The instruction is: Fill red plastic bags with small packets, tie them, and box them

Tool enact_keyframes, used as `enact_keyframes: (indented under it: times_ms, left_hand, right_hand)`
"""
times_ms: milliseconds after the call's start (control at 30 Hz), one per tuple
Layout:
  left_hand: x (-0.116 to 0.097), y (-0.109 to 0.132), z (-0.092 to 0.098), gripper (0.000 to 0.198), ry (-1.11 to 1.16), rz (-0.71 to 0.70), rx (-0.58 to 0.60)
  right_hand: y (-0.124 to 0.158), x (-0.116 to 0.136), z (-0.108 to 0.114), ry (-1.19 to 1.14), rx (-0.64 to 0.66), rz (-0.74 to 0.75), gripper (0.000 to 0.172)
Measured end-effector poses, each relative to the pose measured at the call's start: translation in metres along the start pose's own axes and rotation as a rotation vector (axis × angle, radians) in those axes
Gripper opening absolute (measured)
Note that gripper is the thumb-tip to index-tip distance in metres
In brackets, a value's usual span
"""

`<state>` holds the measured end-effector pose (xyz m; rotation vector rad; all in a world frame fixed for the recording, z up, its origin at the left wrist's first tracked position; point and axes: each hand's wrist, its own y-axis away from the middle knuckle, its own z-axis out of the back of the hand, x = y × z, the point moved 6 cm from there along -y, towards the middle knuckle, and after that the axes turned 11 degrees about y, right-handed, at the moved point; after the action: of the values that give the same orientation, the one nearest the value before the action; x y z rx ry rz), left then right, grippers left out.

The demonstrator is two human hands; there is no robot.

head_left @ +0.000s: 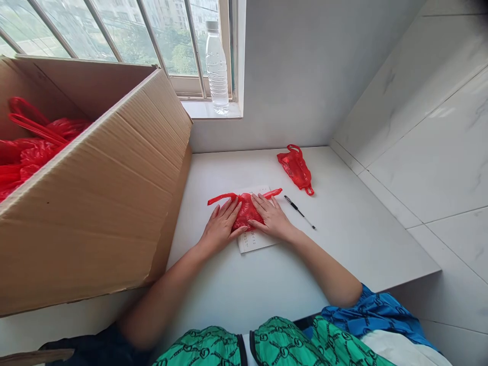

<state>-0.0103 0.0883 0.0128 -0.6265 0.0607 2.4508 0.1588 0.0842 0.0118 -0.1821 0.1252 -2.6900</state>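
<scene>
Red plastic bag (247,211): pressed flat on a sheet of printed paper (253,241), its loop handles stretching out to either side, lying between and under both hands.
Left hand (221,227): open and palm down, fingers together on the bag's left half, pressing without a grip.
Right hand (271,217): also open and flat, fingers slightly spread on the right half, fingertips near the left hand, pinching nothing.
Risk: the thin film could likely slide on the paper or spring loose if pressure eases; a stray handle might catch the black pen (299,212).
Nearby: a second folded red bag (296,169) on the white counter (343,244); more red bags (30,152) in a cardboard box (114,188).
</scene>
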Motion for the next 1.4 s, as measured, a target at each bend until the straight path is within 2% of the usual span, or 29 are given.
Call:
enact_keyframes:
  times_ms: [367, 433, 500, 567, 633, 700, 733, 800, 900, 967, 1033, 1100, 1133, 1200, 1300, 1333, 1400]
  left_hand:
    - [0.001, -0.001, -0.002, 0.070, 0.018, 0.005, 0.007]
    - [-0.002, 0.001, 0.004, 0.062, 0.087, -0.038, -0.039]
    - [-0.002, 0.004, 0.017, 0.050, 0.198, -0.061, -0.160]
    - [0.006, 0.011, 0.034, 0.039, 0.287, -0.014, -0.346]
    - [0.018, 0.018, 0.046, 0.035, 0.266, 0.106, -0.485]
    - [0.028, 0.022, 0.049, 0.037, 0.169, 0.235, -0.496]
    - [0.030, 0.023, 0.048, 0.036, 0.134, 0.277, -0.467]
    - [0.028, 0.021, 0.044, 0.032, 0.175, 0.302, -0.396]
    - [0.004, 0.019, 0.045, 0.032, 0.497, 0.274, -0.377]
    - [-0.025, 0.017, 0.052, 0.030, 0.686, 0.201, -0.403]
    - [-0.064, 0.016, 0.064, 0.028, 0.693, 0.020, -0.377]
    - [-0.098, 0.016, 0.071, 0.031, 0.593, -0.189, -0.299]
    - [-0.108, 0.017, 0.074, 0.033, 0.548, -0.261, -0.274]
    - [-0.111, 0.018, 0.079, 0.032, 0.501, -0.304, -0.287]
    - [-0.084, 0.017, 0.087, 0.026, 0.439, -0.188, -0.414]
    - [-0.071, 0.016, 0.089, 0.026, 0.399, -0.138, -0.455]
    - [-0.049, 0.014, 0.088, 0.028, 0.286, -0.047, -0.499]
  right_hand:
    - [-0.001, 0.002, -0.002, 0.021, 0.022, -0.004, 0.074]
    - [-0.001, 0.002, -0.001, 0.014, 0.002, -0.002, 0.073]
    - [-0.001, 0.002, 0.006, 0.002, -0.058, 0.000, 0.071]
    - [0.001, 0.001, 0.020, -0.019, -0.172, -0.016, 0.066]
    - [0.005, -0.002, 0.038, -0.078, -0.302, -0.081, 0.054]
    - [0.009, -0.006, 0.050, -0.193, -0.346, -0.173, 0.044]
    - [0.010, -0.006, 0.052, -0.262, -0.319, -0.215, 0.044]
    - [0.012, -0.003, 0.049, -0.406, -0.184, -0.277, 0.048]
    - [0.017, 0.011, 0.045, -0.715, 0.011, -0.304, 0.054]
    - [0.018, 0.024, 0.051, -1.014, 0.065, -0.218, 0.063]
    - [0.017, 0.032, 0.063, -1.268, 0.080, -0.081, 0.061]
    - [0.017, 0.027, 0.068, -1.380, 0.119, -0.009, 0.054]
    - [0.017, 0.018, 0.066, -1.377, 0.150, -0.026, 0.054]
    - [0.017, -0.013, 0.055, -1.240, 0.150, -0.182, 0.051]
    - [0.023, -0.069, 0.050, -0.865, -0.098, -0.486, 0.037]
    - [0.025, -0.079, 0.052, -0.775, -0.188, -0.532, 0.033]
    - [0.026, -0.079, 0.059, -0.671, -0.329, -0.502, 0.032]
